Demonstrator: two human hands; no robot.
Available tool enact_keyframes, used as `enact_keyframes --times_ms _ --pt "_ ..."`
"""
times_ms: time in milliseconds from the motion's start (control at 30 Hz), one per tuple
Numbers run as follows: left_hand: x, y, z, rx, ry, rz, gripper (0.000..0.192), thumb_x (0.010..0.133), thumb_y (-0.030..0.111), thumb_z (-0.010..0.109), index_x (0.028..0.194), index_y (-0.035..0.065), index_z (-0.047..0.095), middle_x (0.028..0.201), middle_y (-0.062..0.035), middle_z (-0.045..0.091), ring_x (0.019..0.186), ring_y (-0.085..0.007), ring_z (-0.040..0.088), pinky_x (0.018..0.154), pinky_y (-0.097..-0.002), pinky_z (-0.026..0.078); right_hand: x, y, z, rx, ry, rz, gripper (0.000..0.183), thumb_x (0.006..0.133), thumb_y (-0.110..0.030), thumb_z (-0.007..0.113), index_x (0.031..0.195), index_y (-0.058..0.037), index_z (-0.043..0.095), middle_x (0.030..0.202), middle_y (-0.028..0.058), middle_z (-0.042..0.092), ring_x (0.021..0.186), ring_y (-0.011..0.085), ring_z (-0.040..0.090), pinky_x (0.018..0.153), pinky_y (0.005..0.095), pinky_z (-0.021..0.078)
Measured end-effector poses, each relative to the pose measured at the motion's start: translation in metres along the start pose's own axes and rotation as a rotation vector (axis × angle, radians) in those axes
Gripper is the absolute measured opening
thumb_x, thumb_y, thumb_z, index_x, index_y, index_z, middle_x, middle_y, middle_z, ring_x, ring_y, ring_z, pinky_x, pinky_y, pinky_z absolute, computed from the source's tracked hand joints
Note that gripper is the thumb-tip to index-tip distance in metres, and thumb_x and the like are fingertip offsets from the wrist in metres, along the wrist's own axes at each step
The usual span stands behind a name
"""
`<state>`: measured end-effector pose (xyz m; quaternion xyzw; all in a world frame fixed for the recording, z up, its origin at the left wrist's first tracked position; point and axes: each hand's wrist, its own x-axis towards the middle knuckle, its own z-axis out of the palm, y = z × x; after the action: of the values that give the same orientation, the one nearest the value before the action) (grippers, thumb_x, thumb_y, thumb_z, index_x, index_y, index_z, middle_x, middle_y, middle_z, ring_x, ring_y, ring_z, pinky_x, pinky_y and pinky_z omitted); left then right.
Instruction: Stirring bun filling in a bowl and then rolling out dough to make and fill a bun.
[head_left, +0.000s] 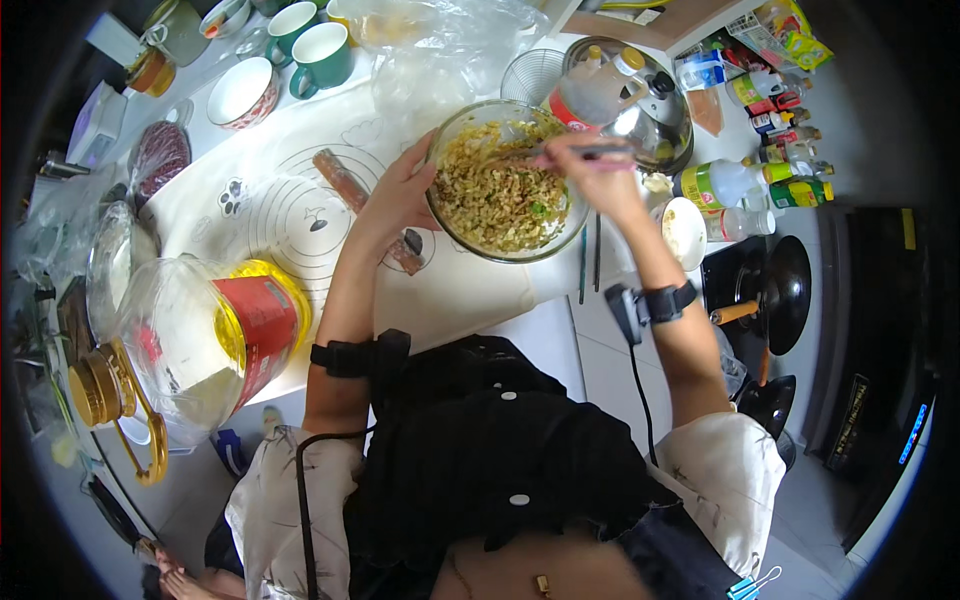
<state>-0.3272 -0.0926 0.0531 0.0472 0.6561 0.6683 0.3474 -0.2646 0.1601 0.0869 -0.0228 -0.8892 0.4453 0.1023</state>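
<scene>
A glass bowl (510, 255) of chopped greenish-brown filling (502, 195) stands near the counter's middle. My left hand (405, 187) grips the bowl's left rim, fingers beneath its side. Over the right rim, my right hand (600, 172) is closed on a blurred utensil (600, 152), partly pinkish, whose far end reaches into the filling; its exact kind is unclear. Below the left hand, a wooden rolling pin (349, 191) lies at a slant on a pale pastry mat (285, 217) with printed circles, partly hidden by that forearm. Two dark chopsticks (583, 266) lie right of the bowl.
A large oil jug (255, 330) stands at the left front. Green mugs (322, 56) and a patterned bowl (244, 94) are at the back left. Sauce bottles (712, 184), a metal lid (652, 112) and a small white bowl (682, 232) are on the right, with a black wok (787, 296) beyond.
</scene>
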Motion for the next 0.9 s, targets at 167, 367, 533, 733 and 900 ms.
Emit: enact_keyframes --times_ms 167,367,533,733,900 --pt "0.0 -0.003 -0.001 -0.029 0.001 -0.013 0.049 0.1 0.023 0.043 0.147 0.0205 0.032 0.115 -0.0057 0.061 0.066 -0.0074 0.061 0.052 -0.0221 0.053 -0.016 -0.003 -0.021 0.088 -0.123 0.183 0.012 0.084 -0.011 0.066 0.086 0.0009 0.07 0.076 0.0087 0.071 0.07 0.0125 0.065 0.065 0.0256 0.0524" --pt "0.005 -0.006 -0.003 0.007 -0.014 -0.025 0.048 0.1 0.022 0.042 0.146 0.0208 0.032 0.114 -0.0058 0.061 0.066 -0.0081 0.062 0.051 -0.0217 0.053 0.01 -0.009 -0.029 -0.021 0.029 -0.048 0.014 0.086 -0.013 0.067 0.088 0.0007 0.071 0.078 0.0087 0.071 0.07 0.0131 0.066 0.064 0.0253 0.0517" --pt "-0.002 -0.004 -0.003 0.011 0.002 0.018 0.048 0.1 0.022 0.042 0.146 0.0208 0.032 0.115 -0.0061 0.061 0.068 -0.0083 0.062 0.051 -0.0218 0.054 -0.014 -0.011 -0.057 -0.078 -0.164 0.09 0.014 0.087 -0.008 0.064 0.09 0.0035 0.071 0.081 0.0113 0.071 0.069 0.0131 0.066 0.068 0.0269 0.0534" --pt "0.005 -0.004 -0.001 0.043 -0.02 0.01 0.049 0.099 0.021 0.042 0.147 0.0203 0.03 0.118 -0.0068 0.06 0.07 -0.009 0.064 0.051 -0.0218 0.054 0.013 -0.034 -0.028 -0.077 -0.23 -0.088 0.015 0.085 -0.014 0.066 0.087 -0.0002 0.072 0.083 0.0087 0.072 0.07 0.0114 0.067 0.067 0.0237 0.0533" --pt "0.004 -0.008 -0.002 0.023 0.005 0.035 0.049 0.099 0.021 0.042 0.147 0.02 0.03 0.12 -0.0064 0.059 0.073 -0.0093 0.064 0.051 -0.0219 0.054 0.042 -0.024 -0.058 -0.044 -0.19 -0.069 0.02 0.085 -0.018 0.065 0.089 0.0 0.071 0.078 0.009 0.071 0.068 0.0112 0.066 0.066 0.0232 0.0535"
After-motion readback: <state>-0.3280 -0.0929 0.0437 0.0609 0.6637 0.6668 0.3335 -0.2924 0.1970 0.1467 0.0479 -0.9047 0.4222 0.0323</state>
